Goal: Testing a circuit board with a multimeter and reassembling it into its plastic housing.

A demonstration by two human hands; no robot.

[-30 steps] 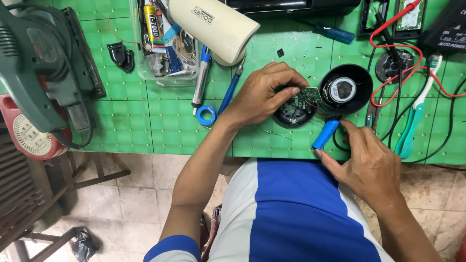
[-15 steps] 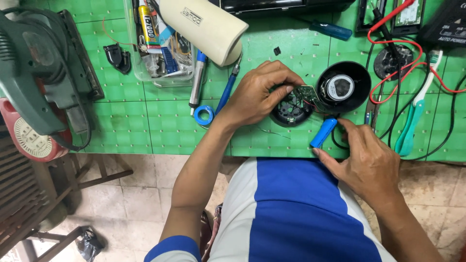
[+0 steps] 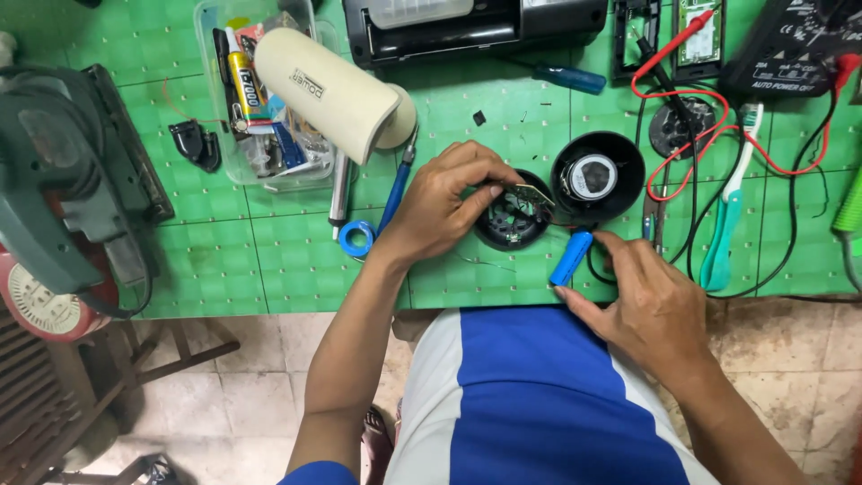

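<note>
From the head view, little is changing since a second ago: the left hand (image 3: 449,202) is still pinching the small circuit board (image 3: 530,193) over the round black housing (image 3: 512,224), fingers curled, while the right hand (image 3: 651,301) is keeping the smooth blue cylindrical battery (image 3: 571,258) gripped at the mat's front edge, so the work is holding on the same step. Beside them a glossy black speaker cup (image 3: 597,166) is lying on the gridded green mat (image 3: 269,260), with thin red and black test leads (image 3: 709,135) looping nearby.

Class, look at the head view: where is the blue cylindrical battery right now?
The blue cylindrical battery lies near the green mat's front edge, right of centre, at the right hand's fingertips, just below the round black speaker shell.
</note>
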